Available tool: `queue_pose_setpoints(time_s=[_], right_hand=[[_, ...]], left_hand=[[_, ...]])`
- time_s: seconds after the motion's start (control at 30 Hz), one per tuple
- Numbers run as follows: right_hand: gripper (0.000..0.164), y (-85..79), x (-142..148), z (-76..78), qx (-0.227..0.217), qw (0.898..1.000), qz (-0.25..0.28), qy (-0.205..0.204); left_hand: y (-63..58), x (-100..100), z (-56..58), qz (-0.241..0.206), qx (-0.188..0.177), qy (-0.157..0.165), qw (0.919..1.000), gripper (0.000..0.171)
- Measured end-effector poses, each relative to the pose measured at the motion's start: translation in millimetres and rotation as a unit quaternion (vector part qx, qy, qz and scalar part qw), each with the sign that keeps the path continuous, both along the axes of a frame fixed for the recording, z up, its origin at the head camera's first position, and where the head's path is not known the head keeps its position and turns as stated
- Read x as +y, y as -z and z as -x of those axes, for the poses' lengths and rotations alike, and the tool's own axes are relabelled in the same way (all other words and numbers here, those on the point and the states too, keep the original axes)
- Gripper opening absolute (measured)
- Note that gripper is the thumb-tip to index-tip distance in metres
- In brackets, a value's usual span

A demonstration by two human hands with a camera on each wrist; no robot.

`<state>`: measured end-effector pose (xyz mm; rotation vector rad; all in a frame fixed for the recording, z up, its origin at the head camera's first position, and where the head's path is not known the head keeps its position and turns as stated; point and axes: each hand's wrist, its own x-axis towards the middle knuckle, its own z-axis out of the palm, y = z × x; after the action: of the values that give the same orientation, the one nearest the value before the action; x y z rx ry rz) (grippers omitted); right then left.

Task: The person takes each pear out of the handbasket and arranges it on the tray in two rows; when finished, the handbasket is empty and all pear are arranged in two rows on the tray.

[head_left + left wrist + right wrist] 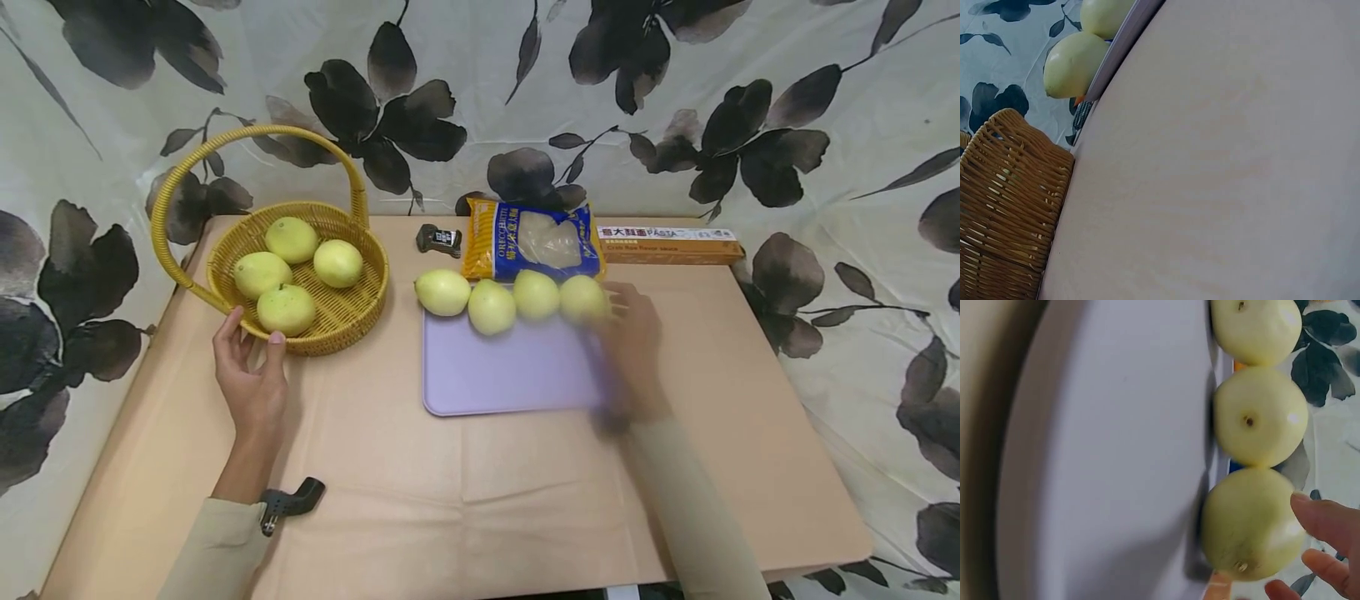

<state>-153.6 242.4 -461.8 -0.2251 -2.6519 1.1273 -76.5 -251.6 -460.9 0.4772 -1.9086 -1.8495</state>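
My left hand (251, 383) is at the front rim of a yellow wicker basket (330, 337), its thumb and fingertips touching it. Inside the basket lie several pale yellow-green, pear-like fruits (286, 310). Several more stand in a row along the far edge of a lilac cutting board (510, 375). My right hand (633, 342), blurred in the head view, is beside the rightmost fruit (583, 300) of that row. In the right wrist view its fingers (1329, 522) are spread, with one fingertip right at the side of this fruit (1250, 525). The left wrist view shows only the basket's side (1013, 206), not the hand.
Behind the fruit row lies a blue and yellow pasta bag (536, 240). An orange-brown box (671, 246) is to its right and a small black object (438, 240) to its left. The basket's tall handle (168, 200) arches up. A floral cloth (480, 100) hangs behind the table (360, 467).
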Motion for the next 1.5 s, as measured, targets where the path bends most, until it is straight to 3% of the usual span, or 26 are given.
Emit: queue_pose_setpoints(time_s=[0.1,0.2,0.37,0.6,0.83,1.0,1.5], right_hand=[[0.06,-6.7,-8,-0.1,0.02,1.0,-0.007,0.007],[0.06,-27.7,-27,-3.6,0.061,0.998,0.023,-0.013],[0.058,-59.9,-73,-1.9,0.108,0.987,0.077,-0.094],[0.065,-72.4,-134,18.0,0.141,0.966,0.059,-0.211],[0.065,-80.2,-200,39.7,0.097,0.938,0.062,-0.326],[0.064,-80.7,-242,55.7,0.065,0.919,0.042,-0.387],[0.066,-73.3,-327,96.6,-0.024,0.889,-0.126,-0.44]], left_hand=[[0.3,1,1.4,-0.003,0.0,0.0,1.0,0.062],[0.3,2,2.3,-0.007,0.003,0.002,1.0,0.062],[0.8,2,1.7,-0.003,0.006,0.001,1.0,0.062],[1.2,0,0.7,-0.005,0.009,0.001,0.9999,0.062],[-0.7,-1,0.9,-0.007,0.009,0.002,0.9999,0.062],[-1.0,-2,0.4,-0.003,0.003,0.0,1.0,0.061],[-1.7,0,-2.4,0.006,-0.003,-0.001,1.0,0.062]])
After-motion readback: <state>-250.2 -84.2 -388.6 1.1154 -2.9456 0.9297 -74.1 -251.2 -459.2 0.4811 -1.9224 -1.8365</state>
